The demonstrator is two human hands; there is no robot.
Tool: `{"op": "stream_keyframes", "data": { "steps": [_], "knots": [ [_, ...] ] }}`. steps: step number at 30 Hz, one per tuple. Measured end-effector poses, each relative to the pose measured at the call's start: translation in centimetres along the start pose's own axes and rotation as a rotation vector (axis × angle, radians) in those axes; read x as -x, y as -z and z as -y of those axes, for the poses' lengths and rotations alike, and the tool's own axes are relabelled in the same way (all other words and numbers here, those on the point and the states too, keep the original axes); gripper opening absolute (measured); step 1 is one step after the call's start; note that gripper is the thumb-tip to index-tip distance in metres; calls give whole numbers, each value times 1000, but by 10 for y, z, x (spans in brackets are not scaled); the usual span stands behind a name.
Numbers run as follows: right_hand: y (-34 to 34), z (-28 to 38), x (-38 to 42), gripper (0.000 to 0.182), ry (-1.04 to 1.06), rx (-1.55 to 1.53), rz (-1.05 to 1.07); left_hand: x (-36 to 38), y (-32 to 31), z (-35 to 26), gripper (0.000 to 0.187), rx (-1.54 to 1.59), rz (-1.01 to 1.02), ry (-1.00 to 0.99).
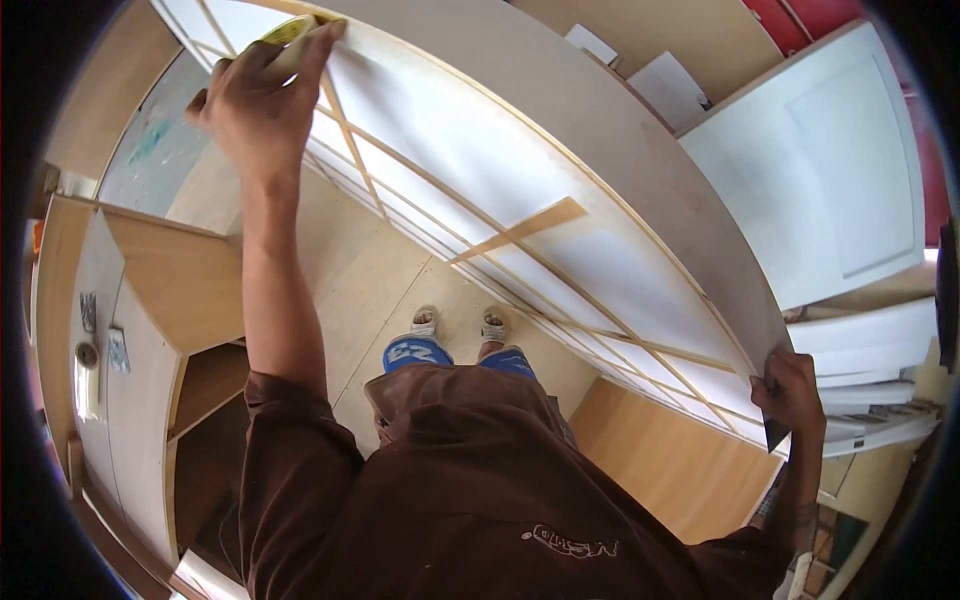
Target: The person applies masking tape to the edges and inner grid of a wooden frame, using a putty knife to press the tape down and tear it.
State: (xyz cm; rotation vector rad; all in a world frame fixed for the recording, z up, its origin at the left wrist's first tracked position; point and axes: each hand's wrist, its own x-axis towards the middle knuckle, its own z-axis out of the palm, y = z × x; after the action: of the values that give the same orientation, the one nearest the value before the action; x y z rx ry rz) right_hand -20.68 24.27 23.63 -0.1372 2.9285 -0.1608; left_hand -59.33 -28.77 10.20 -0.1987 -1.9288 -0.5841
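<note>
Head view here, and the big thing is a long white panel [430, 155] stretching right across in front of the person wearing the camera, its face crossed by a grid of tan strips [550, 218]. I'll use that panel as the landmark for everything else.

On its near side, off toward its left end, there's a wooden cabinet [140, 290] with open compartments. Past its far side, toward the right, a pale door [820, 170] leans at an angle. A plain wood board [670, 460] sits on the near side below the panel's right end, and a stack of white boards [865, 350] is beyond that same end.

The brown shirt [470, 490] is on the near side too, as are the sandals [424, 322], close to the panel's lower part.

Left hand [268, 110] is up at the panel's left end, fingers wrapped round a roll of tape [290, 32] right at the top edge. Right hand [790, 390] is at the right-end corner, fingers curled in; can't tell whether they're gripping the panel or the small dark flat thing [775, 435] just below them.
</note>
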Motion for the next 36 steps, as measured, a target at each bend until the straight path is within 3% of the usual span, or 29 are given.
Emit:
{"op": "stream_keyframes", "data": {
  "steps": [9,10,11,12,13,14,15,16,17,18,21,25,26,27,28,29,30,31,33,36],
  "knots": [
    [10,14,-8,35,-9,36,7,6,25,32,44,-284,85,-73],
    [13,18,-7,36,9,49,13,0,41,20,35,-263,43,-203],
    [14,16,-5,36,-39,57,7,9,40,44,24,64,-67,-184],
    [12,12,-5,35,2,51,14,13,60,36,24,-56,-9,2],
    [11,9,-5,35,52,41,22,8,78,33,25,19,22,-73],
    [13,10,-4,35,20,41,16,17,97,43,25,-248,33,1],
    [14,12,-6,34,51,22,8,31,103,78,24,-105,-28,16],
    [15,14,-9,33,85,7,-3,31,121,55,24,-203,50,141],
    [15,17,-10,33,92,-2,-25,43,124,81,33,65,3,304],
    [15,17,-10,33,74,-2,-32,37,130,49,37,191,-66,366],
    [15,13,-5,33,18,-16,35,31,136,39,34,-14,-16,450],
    [14,17,-8,32,83,9,14,10,94,35,26,-48,49,86],
    [13,16,-6,32,29,18,17,10,75,43,26,33,-12,-45],
    [11,14,-4,32,-17,25,18,10,54,59,32,-93,50,-122],
    [10,11,-3,32,-14,44,11,4,50,36,38,-255,70,-121],
    [7,7,-1,32,-10,58,3,5,33,44,41,-115,42,-92],
    [4,6,-1,31,-22,65,1,0,29,33,43,-267,44,-170],
    [2,4,0,31,-38,70,1,1,25,25,45,-217,75,-39],
    [-3,2,0,30,-31,52,-51,1,16,20,46,-99,52,23],
    [-4,-1,0,31,-49,30,-38,-1,16,17,47,-78,67,0]
  ]
}}
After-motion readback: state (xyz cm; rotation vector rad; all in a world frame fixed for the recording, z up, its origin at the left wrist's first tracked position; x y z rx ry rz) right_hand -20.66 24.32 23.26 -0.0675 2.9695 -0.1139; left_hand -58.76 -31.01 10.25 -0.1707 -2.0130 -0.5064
